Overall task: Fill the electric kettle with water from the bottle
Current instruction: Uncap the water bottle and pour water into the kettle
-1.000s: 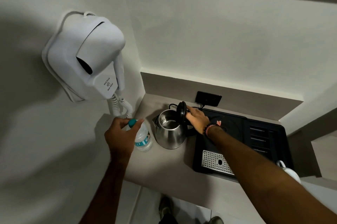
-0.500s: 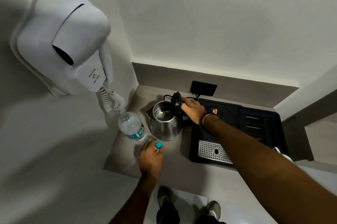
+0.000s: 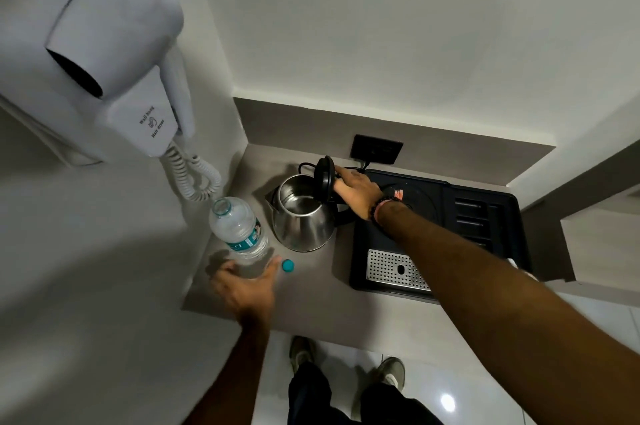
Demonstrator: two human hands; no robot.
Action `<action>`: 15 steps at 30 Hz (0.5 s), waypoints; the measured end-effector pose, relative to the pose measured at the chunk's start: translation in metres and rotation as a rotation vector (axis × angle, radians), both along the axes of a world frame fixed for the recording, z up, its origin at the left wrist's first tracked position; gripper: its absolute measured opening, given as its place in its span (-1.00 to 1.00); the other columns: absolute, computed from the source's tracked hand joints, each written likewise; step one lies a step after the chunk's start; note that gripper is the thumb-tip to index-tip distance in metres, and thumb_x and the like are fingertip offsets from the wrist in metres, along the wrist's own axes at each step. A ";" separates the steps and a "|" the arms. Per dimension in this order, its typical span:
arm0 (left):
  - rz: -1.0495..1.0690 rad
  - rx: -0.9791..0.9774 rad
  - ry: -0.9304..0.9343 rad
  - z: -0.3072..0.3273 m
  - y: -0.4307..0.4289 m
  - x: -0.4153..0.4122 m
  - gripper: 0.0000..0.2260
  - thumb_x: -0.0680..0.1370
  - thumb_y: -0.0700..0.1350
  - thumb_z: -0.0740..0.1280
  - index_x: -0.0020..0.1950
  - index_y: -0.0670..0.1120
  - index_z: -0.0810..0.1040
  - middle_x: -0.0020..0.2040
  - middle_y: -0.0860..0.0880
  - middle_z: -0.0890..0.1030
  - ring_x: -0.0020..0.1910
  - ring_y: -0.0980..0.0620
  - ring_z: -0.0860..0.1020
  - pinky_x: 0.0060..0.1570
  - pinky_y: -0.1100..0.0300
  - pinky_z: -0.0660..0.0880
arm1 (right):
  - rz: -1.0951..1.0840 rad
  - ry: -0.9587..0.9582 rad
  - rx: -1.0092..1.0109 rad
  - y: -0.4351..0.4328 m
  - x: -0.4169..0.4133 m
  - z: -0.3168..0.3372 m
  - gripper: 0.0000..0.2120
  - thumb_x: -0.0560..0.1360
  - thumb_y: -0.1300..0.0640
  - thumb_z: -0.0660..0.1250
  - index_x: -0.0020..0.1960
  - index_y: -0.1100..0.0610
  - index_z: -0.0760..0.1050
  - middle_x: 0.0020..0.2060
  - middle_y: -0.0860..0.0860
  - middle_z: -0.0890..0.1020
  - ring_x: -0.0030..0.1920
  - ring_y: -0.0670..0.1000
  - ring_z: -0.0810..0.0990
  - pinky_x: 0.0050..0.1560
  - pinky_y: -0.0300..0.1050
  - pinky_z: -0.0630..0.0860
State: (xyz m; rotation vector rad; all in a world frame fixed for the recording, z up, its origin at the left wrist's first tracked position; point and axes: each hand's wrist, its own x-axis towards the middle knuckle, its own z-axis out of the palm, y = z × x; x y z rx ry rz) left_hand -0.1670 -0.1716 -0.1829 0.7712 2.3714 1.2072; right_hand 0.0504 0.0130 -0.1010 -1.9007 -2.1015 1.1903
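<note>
Two bare hands reach over a smooth grey-beige counter (image 3: pixel 311 300) set in a white-walled corner. The right hand (image 3: pixel 356 190) rests at the back of a rounded, polished steel kettle (image 3: pixel 302 216), fingers against its black round lid (image 3: pixel 323 178), which stands tipped up on its hinge so the shiny interior shows. Whether those fingers clasp the lid or only steady it cannot be told. A dark beaded band circles the right wrist.

The left hand (image 3: pixel 244 286) is spread wide, fingers and thumb apart on either side of the base of a clear, ribbed plastic bottle (image 3: pixel 239 227), not closed on it. The bottle stands upright just left of the kettle, uncapped, with a teal label band. Its small round teal cap (image 3: pixel 288 265) lies flat on the counter beside the left fingertips.

Right of the kettle sits a black moulded tray (image 3: pixel 485 216) with a perforated metal drip grille (image 3: pixel 398 270). A black wall socket (image 3: pixel 376 149) is behind the kettle. A glossy white wall-hung hair dryer (image 3: pixel 104 54) with a coiled cord fills the upper left.
</note>
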 end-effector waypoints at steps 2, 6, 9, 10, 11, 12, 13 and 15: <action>0.025 0.137 -0.075 0.013 0.016 -0.010 -0.13 0.07 0.21 0.68 0.25 -0.07 0.43 0.20 -0.07 0.53 0.13 -0.01 0.54 0.13 0.11 0.55 | -0.003 0.002 0.011 -0.001 -0.001 0.001 -0.18 0.42 -0.50 -0.09 0.60 -0.19 0.10 0.58 0.15 0.28 0.56 0.23 0.21 0.50 0.31 0.17; -0.010 0.314 -0.025 0.035 0.050 -0.015 -0.11 0.10 0.33 0.61 0.30 -0.03 0.42 0.21 0.09 0.57 0.15 0.20 0.53 0.10 0.50 0.42 | 0.003 0.003 0.025 -0.003 -0.001 0.001 -0.18 0.42 -0.50 -0.11 0.60 -0.17 0.12 0.55 0.12 0.33 0.54 0.21 0.24 0.47 0.34 0.17; -0.003 0.292 0.011 0.036 0.066 -0.020 -0.16 0.12 0.36 0.58 0.25 -0.02 0.45 0.15 0.01 0.64 0.09 0.10 0.59 0.10 0.32 0.50 | -0.012 -0.005 0.013 -0.003 0.000 0.001 -0.17 0.41 -0.51 -0.11 0.60 -0.18 0.11 0.55 0.13 0.33 0.54 0.22 0.25 0.47 0.36 0.17; -0.019 0.278 0.050 0.034 0.068 -0.023 -0.21 0.15 0.33 0.59 0.22 -0.04 0.47 0.12 -0.05 0.66 0.07 0.01 0.62 0.09 0.18 0.56 | -0.010 -0.011 0.008 -0.003 0.000 0.001 -0.16 0.41 -0.51 -0.12 0.61 -0.18 0.10 0.56 0.13 0.32 0.54 0.23 0.24 0.48 0.35 0.16; -0.051 0.271 0.095 0.033 0.071 -0.025 -0.27 0.18 0.27 0.61 0.19 -0.04 0.48 0.08 -0.09 0.67 0.04 -0.06 0.65 0.08 0.09 0.59 | -0.009 -0.019 0.006 -0.004 0.000 0.002 -0.15 0.40 -0.52 -0.12 0.61 -0.17 0.09 0.56 0.14 0.31 0.55 0.23 0.23 0.48 0.35 0.15; -0.093 0.271 0.130 0.033 0.072 -0.027 -0.34 0.20 0.20 0.63 0.17 -0.03 0.49 0.06 -0.09 0.68 0.02 -0.08 0.65 0.06 0.05 0.60 | -0.007 -0.022 0.004 -0.004 0.001 0.003 -0.14 0.40 -0.52 -0.12 0.61 -0.17 0.08 0.57 0.14 0.30 0.56 0.22 0.22 0.49 0.34 0.14; -0.139 0.273 0.149 0.035 0.072 -0.029 -0.40 0.23 0.13 0.63 0.15 0.00 0.50 0.03 -0.07 0.68 0.00 -0.05 0.65 0.06 0.06 0.60 | -0.005 -0.022 0.005 -0.004 0.001 0.003 -0.13 0.39 -0.52 -0.12 0.62 -0.15 0.07 0.58 0.14 0.28 0.57 0.21 0.19 0.49 0.33 0.13; -0.233 0.262 0.173 0.044 0.070 -0.032 -0.48 0.25 0.07 0.64 0.11 0.06 0.50 -0.02 0.06 0.66 -0.04 0.06 0.63 0.04 0.15 0.59 | 0.009 -0.022 0.031 -0.005 0.001 0.003 -0.11 0.40 -0.49 -0.11 0.63 -0.10 0.03 0.62 0.12 0.19 0.61 0.18 0.09 0.53 0.31 0.08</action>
